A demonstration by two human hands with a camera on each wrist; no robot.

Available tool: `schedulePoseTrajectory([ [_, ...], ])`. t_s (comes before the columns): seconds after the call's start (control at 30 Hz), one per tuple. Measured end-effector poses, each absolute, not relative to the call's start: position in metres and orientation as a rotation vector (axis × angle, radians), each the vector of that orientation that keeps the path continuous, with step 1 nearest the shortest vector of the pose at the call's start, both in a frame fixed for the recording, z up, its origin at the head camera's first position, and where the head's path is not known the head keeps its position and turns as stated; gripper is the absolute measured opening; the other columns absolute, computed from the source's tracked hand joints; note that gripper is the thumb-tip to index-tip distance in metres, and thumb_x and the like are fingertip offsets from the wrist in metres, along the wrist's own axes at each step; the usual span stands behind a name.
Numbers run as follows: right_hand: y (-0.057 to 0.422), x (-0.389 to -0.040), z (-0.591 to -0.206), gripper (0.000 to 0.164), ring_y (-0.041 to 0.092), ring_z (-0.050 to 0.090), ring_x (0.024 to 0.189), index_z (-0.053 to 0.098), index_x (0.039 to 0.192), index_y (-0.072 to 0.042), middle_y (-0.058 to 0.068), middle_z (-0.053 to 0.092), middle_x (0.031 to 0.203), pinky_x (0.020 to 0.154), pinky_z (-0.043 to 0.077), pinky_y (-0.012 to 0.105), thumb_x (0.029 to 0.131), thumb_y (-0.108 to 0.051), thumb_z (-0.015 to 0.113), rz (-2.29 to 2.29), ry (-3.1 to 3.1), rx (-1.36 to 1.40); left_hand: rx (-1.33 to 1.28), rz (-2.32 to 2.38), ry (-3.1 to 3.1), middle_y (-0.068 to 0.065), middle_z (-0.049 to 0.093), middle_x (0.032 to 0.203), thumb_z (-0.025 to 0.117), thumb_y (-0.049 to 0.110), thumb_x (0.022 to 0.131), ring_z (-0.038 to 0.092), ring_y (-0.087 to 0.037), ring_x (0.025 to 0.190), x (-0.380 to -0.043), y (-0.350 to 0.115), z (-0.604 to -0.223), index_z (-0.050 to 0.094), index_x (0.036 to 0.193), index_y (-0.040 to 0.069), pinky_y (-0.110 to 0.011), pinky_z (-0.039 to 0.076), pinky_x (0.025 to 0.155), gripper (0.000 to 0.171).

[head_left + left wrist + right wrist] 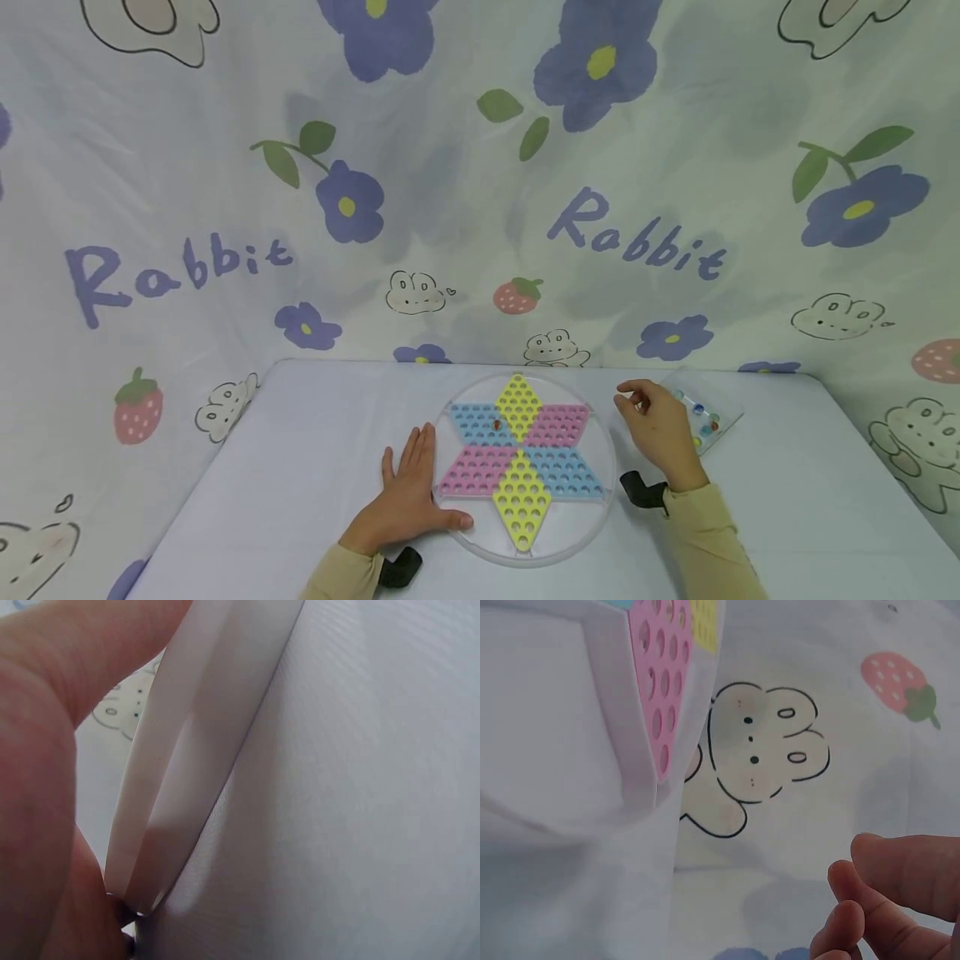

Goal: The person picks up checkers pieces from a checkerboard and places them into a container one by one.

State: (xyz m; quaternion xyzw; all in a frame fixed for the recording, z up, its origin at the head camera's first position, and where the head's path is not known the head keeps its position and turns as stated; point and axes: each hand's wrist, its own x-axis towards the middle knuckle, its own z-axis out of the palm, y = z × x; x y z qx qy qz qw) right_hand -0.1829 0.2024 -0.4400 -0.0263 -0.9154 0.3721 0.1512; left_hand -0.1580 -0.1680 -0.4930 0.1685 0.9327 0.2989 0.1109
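Note:
A round white Chinese checkers board carries a star of yellow, pink and blue triangles full of holes. One reddish marble sits in the upper left blue section. At the board's left rim, my left hand lies with its fingers extended, the thumb over the lower left edge. The left wrist view shows the white rim close beside this hand. My right hand is off the board's right side, fingers loosely bent, with nothing visible between them; its fingertips show in the right wrist view.
Right behind my right hand lies a clear container with several coloured marbles, partly hidden by the hand. The white table ends at a hanging cloth printed with rabbits, flowers and strawberries. A black wrist device sits at each wrist.

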Motion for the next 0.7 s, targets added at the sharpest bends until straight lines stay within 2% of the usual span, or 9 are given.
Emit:
schedulePoseTrajectory([
  [0.47, 0.172, -0.182, -0.442, 0.02, 0.017, 0.044, 0.068, 0.07, 0.112, -0.002, 0.006, 0.057, 0.086, 0.059, 0.036, 0.03, 0.097, -0.015, 0.067, 1.129, -2.668, 0.053, 0.478, 0.891, 2.735, -0.026, 0.0, 0.165, 0.083, 0.07, 0.063, -0.007, -0.04, 0.153, -0.156, -0.167, -0.492, -0.002, 0.157, -0.009, -0.066, -0.016, 0.111, 0.148],
  [0.7, 0.156, -0.184, -0.442, 0.019, 0.018, 0.045, 0.069, 0.07, 0.111, -0.002, 0.005, 0.057, 0.085, 0.063, 0.038, 0.033, 0.095, -0.012, 0.067, 1.145, -2.655, 0.099, 0.492, 0.879, 2.74, -0.025, 0.0, 0.165, 0.082, 0.071, 0.064, -0.007, -0.04, 0.152, -0.158, -0.167, -0.493, -0.002, 0.157, -0.008, -0.066, -0.016, 0.111, 0.148],
])
